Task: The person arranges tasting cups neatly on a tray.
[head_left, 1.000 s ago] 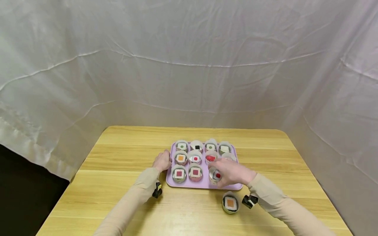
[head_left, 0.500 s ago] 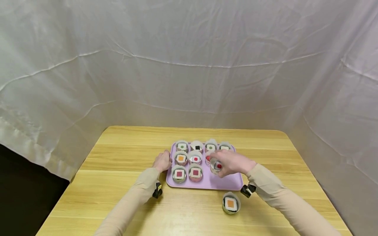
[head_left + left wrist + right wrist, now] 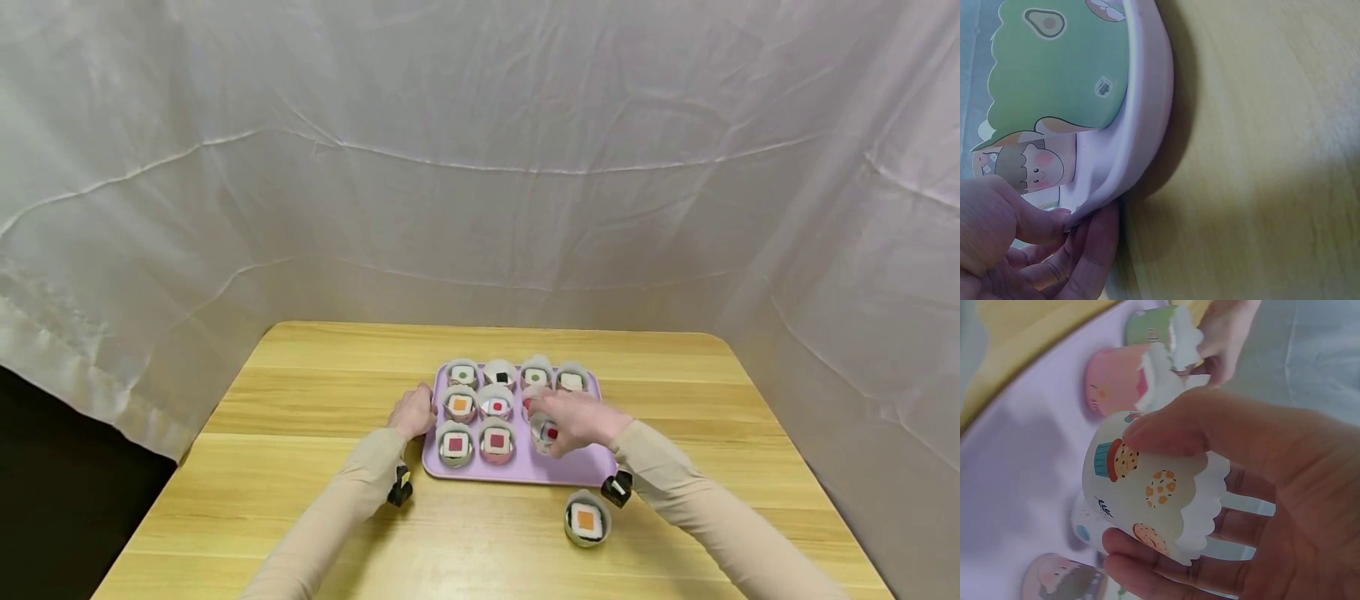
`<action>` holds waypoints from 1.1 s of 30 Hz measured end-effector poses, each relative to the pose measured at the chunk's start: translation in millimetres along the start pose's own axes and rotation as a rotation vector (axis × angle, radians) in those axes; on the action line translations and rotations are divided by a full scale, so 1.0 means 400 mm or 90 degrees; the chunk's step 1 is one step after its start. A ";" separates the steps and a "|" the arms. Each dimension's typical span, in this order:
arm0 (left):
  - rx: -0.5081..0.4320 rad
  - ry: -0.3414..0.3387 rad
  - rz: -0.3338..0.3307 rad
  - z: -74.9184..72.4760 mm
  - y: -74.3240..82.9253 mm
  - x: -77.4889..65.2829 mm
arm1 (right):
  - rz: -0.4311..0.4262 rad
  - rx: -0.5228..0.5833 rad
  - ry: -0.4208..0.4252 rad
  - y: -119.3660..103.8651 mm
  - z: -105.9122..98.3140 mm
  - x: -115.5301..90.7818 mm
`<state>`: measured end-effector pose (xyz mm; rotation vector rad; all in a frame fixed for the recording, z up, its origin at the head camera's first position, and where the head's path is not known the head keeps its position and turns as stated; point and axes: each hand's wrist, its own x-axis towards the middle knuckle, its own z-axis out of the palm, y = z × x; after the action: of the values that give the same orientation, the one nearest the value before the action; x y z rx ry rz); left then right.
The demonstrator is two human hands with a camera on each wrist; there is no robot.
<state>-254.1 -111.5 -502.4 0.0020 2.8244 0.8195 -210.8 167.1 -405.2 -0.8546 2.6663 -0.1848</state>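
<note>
My left hand [image 3: 412, 411] pinches the left rim of a lilac tray [image 3: 525, 469], thumb on top and fingers beneath, as the left wrist view shows. My right hand [image 3: 581, 419] holds a white paper baking cup [image 3: 1138, 481] printed with cupcakes and cookies, thumb on one side and fingers on the other. In the head view this cup, with a red-centred white piece inside, is over the tray's front right part. Two cups with dark-red-centred square sushi pieces, one green [image 3: 455, 446] and one pink [image 3: 497, 442], stand to its left.
Several more filled paper cups [image 3: 462, 374] line the tray's back and middle rows. A single cup with an orange-centred sushi piece [image 3: 587, 520] stands on the wooden table [image 3: 480, 542] before the tray. Grey-white cloth [image 3: 480, 208] hangs behind and on both sides.
My right hand carried the cup back from the tray's front right, then slightly left and forward again. More of the tray's front right surface shows now. My left hand stays at the rim.
</note>
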 end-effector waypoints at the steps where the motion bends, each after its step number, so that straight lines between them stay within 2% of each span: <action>1: -0.001 0.000 -0.001 0.000 0.000 0.000 | 0.004 -0.002 -0.001 0.001 0.004 0.001; 6: 0.000 0.004 -0.001 -0.001 0.001 0.001 | 0.020 -0.001 -0.002 0.004 0.022 0.006; 13: -0.003 0.001 -0.003 0.001 0.002 0.004 | 0.015 -0.031 0.010 0.008 0.042 0.011; 20: 0.000 0.002 -0.004 0.000 0.006 0.001 | 0.032 0.009 0.014 0.009 0.053 0.013; 33: -0.003 0.000 -0.005 -0.001 0.010 -0.004 | 0.042 0.019 0.008 0.012 0.054 0.014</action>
<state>-252.9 -108.3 -499.7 -0.0098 2.8207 0.8249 -209.9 167.5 -428.1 -0.7575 2.6919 -0.2131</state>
